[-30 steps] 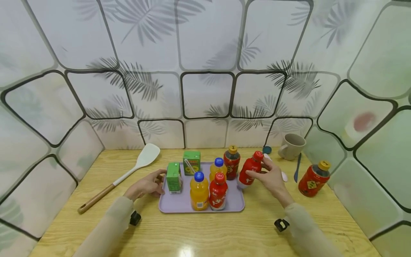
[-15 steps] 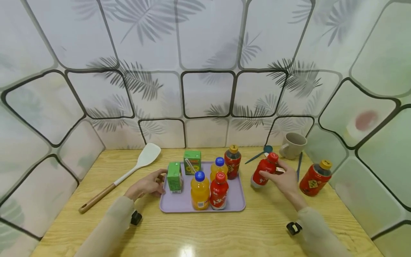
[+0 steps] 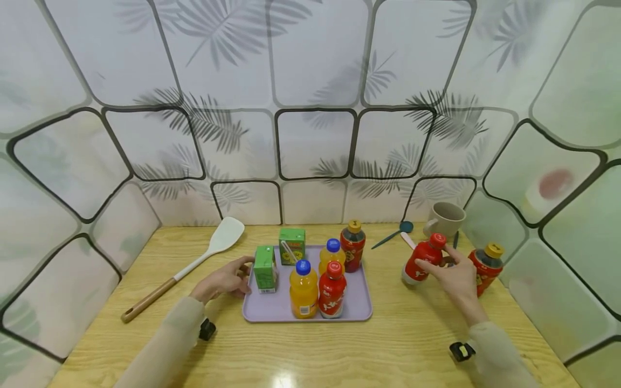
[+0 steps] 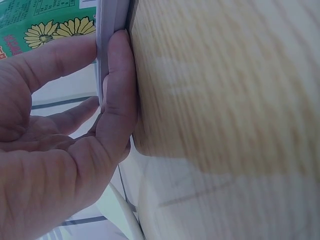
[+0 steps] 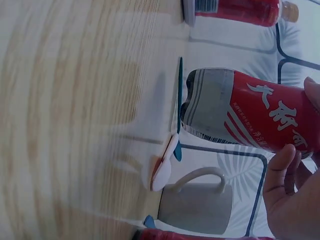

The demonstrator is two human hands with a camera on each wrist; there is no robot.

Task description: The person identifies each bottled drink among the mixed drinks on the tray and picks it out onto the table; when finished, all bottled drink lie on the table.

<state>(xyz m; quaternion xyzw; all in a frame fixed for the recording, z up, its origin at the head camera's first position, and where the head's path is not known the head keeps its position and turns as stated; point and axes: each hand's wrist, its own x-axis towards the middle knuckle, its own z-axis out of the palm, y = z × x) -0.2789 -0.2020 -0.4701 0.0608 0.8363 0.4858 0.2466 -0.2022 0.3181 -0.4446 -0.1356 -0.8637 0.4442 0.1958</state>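
Observation:
My right hand (image 3: 448, 272) grips a red bottle with a red cap (image 3: 421, 265), tilted, to the right of the lilac tray (image 3: 271, 315). In the right wrist view the red bottle (image 5: 250, 115) is close above the table and my fingers (image 5: 285, 170) wrap it. My left hand (image 3: 233, 277) holds the tray's left rim beside a green carton (image 3: 264, 268). The left wrist view shows my fingers (image 4: 117, 90) pinching the tray's rim (image 4: 112, 20). On the tray stand a second green carton (image 3: 291, 245), two orange bottles (image 3: 303, 288), a red bottle (image 3: 332, 288) and a dark bottle with a yellow cap (image 3: 352, 245).
A yellow-capped bottle (image 3: 487, 267) stands just right of my right hand. Behind it are a beige mug (image 3: 446, 220), a teal spoon (image 3: 393, 234) and a white spoon (image 3: 407, 240). A white spatula with a wooden handle (image 3: 194, 264) lies left of the tray. Panelled walls close in the table.
My right hand has carried the red-capped bottle from the tray's right edge farther right, toward the yellow-capped bottle. My left hand has stayed on the tray's rim.

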